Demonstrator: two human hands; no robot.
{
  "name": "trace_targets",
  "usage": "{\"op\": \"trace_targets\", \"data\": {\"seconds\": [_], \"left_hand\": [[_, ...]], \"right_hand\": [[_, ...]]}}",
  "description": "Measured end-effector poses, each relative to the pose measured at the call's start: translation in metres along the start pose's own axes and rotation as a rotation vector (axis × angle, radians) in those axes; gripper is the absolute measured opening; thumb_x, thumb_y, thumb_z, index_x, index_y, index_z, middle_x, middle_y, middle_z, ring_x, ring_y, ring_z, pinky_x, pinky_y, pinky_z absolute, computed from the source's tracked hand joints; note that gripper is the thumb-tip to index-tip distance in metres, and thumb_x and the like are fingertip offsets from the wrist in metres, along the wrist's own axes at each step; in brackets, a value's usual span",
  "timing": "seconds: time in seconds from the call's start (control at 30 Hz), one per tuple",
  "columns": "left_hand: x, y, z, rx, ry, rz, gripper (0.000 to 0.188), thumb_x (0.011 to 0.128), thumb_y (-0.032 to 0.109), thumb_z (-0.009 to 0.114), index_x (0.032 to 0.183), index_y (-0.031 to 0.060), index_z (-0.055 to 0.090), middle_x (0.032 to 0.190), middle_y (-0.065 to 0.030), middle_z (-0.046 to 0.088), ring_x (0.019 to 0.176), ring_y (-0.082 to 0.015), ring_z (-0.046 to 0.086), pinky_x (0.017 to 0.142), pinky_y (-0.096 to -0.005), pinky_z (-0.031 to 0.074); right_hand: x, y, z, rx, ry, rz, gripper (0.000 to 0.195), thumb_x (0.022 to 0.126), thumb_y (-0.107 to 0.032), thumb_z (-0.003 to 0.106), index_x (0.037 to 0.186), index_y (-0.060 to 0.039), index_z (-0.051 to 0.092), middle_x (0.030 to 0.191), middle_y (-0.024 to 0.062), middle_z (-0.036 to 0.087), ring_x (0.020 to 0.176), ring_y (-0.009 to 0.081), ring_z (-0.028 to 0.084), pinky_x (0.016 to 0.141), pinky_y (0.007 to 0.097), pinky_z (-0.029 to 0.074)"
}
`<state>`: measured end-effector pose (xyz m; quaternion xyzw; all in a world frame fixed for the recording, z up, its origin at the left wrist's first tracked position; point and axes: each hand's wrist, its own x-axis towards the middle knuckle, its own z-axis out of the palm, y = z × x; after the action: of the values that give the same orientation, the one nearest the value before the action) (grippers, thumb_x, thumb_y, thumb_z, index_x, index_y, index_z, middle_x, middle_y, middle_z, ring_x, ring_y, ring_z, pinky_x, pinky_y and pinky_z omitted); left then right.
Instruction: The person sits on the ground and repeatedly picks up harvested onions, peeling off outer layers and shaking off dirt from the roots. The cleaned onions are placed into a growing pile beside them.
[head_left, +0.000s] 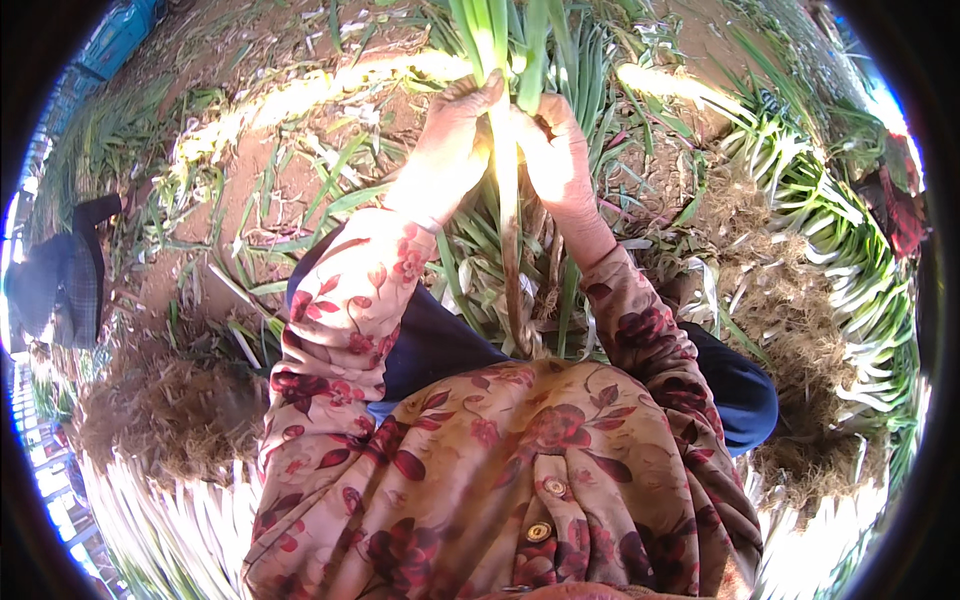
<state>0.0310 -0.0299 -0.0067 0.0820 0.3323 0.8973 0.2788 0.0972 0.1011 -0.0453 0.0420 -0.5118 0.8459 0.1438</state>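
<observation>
A long green onion (508, 217) hangs upright before me, green leaves at the top and brownish outer skin and roots low by my lap. My left hand (461, 135) pinches it where the white stem meets the leaves. Close on its other side, my right hand (553, 142) has its fingers curled on a green leaf of the plant. Strong sunlight washes out part of both hands and the stem. Beneath them, loose leaves and peelings (480, 277) lie on the ground between my legs.
Rows of green onions with their roots lie at right (862, 300) and lower left (165, 517). Green onions (589, 67) lie ahead. Leaf scraps litter the brown soil (255, 165). Blue crates (120, 34) stand at upper left. A person in dark clothing (67, 285) is at far left.
</observation>
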Motion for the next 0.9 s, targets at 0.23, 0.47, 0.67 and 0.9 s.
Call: {"op": "trace_targets", "data": {"seconds": [0.23,0.47,0.67,0.9], "left_hand": [[0.015,0.017,-0.023,-0.089,-0.024,0.068,0.025,0.099,0.023,0.064,0.111,0.0016,0.060,0.102,-0.0145,0.060,0.096,-0.0324,0.065,0.087,-0.0538,0.056],[0.016,0.038,-0.024,-0.084,0.031,0.247,0.014,0.101,0.020,0.057,0.103,0.0068,0.059,0.088,-0.0073,0.058,0.080,-0.0234,0.059,0.072,-0.0433,0.054],[0.014,0.093,-0.039,-0.300,-0.015,0.303,0.014,0.103,0.022,0.055,0.106,0.0081,0.057,0.085,-0.0069,0.057,0.072,-0.0188,0.053,0.061,-0.0340,0.047],[0.013,0.092,-0.034,-0.357,-0.174,0.217,0.020,0.102,0.027,0.058,0.107,0.0082,0.057,0.084,-0.0052,0.053,0.069,-0.0178,0.048,0.062,-0.0325,0.047]], "right_hand": [[-0.037,0.007,-0.011,-0.685,0.077,-0.256,0.015,0.090,0.004,0.065,0.100,-0.0046,0.059,0.091,-0.0004,0.061,0.086,0.0096,0.062,0.077,0.0266,0.053],[-0.082,0.002,-0.052,-0.970,-0.020,-0.087,0.020,0.084,0.006,0.066,0.093,-0.0086,0.055,0.089,0.0023,0.063,0.076,0.0093,0.061,0.063,0.0233,0.051],[-0.166,0.042,-0.180,-1.395,-0.357,0.314,0.040,0.086,-0.020,0.073,0.121,-0.0070,0.060,0.101,0.0164,0.068,0.089,0.0340,0.069,0.078,0.0435,0.056],[-0.127,0.006,-0.162,-1.228,-0.214,0.238,0.042,0.088,-0.009,0.072,0.128,-0.0040,0.060,0.113,0.0141,0.069,0.096,0.0240,0.069,0.078,0.0353,0.056]]}}
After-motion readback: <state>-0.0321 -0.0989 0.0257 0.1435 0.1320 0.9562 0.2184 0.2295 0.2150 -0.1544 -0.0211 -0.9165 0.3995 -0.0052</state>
